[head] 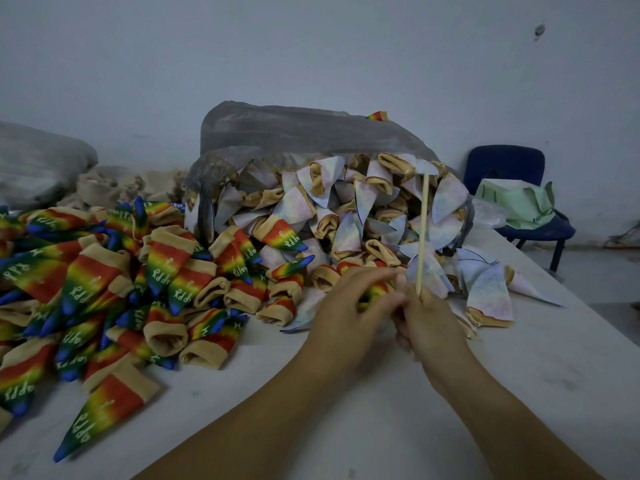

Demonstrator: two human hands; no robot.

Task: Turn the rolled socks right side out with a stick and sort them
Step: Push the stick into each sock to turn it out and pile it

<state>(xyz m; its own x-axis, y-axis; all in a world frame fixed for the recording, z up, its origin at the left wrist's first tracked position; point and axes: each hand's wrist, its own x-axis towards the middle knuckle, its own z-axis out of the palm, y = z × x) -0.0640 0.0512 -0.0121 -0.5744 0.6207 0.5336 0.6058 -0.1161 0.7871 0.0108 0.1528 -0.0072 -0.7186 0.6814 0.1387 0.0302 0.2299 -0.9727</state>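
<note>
Grips a soft, light sock (375,294) at lower centre in the curled fingers of the left hand (349,306); pinches the stiff stick (422,230) upright in the right hand (427,323). Probably handles limp; best held by its open end.

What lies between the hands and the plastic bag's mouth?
Head view: spilled socks cover that stretch, mostly pale inside-out socks with a few rainbow socks, from the plastic bag to the left hand and right hand.
</note>
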